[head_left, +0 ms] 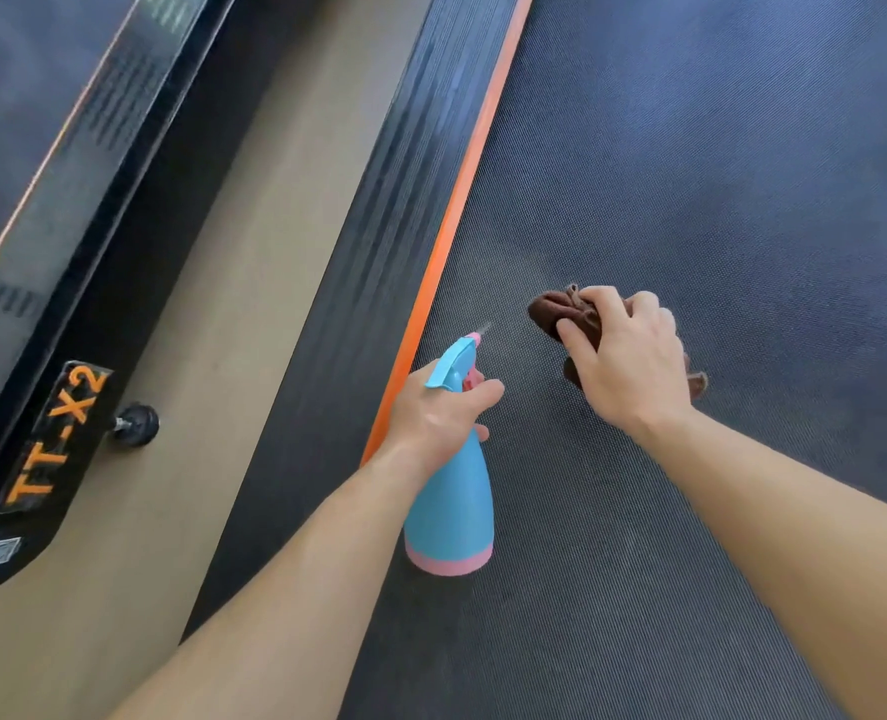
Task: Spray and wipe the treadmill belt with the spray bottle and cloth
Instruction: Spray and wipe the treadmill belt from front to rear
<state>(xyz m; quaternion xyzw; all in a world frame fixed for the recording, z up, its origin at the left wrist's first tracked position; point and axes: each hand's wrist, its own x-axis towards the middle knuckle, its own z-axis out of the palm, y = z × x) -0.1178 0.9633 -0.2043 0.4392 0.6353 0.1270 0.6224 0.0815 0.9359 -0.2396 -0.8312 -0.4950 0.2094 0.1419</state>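
Bright even light, soft shadows; wide-angle warp, left edge blurred.

One wide-angle view from the head, facing forward and steeply down. Close above the belt [716, 174], filling centre and right; floor [233, 283] and a second machine [67, 200] at left. Near mid-frame, close to the lens, left hand [441, 415] and right hand [631, 358].

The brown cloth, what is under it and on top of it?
On top, the right hand grips the brown cloth, bunched up. Under it lies the dark textured treadmill belt; the patch directly beneath is covered, so wet or dry cannot be told.
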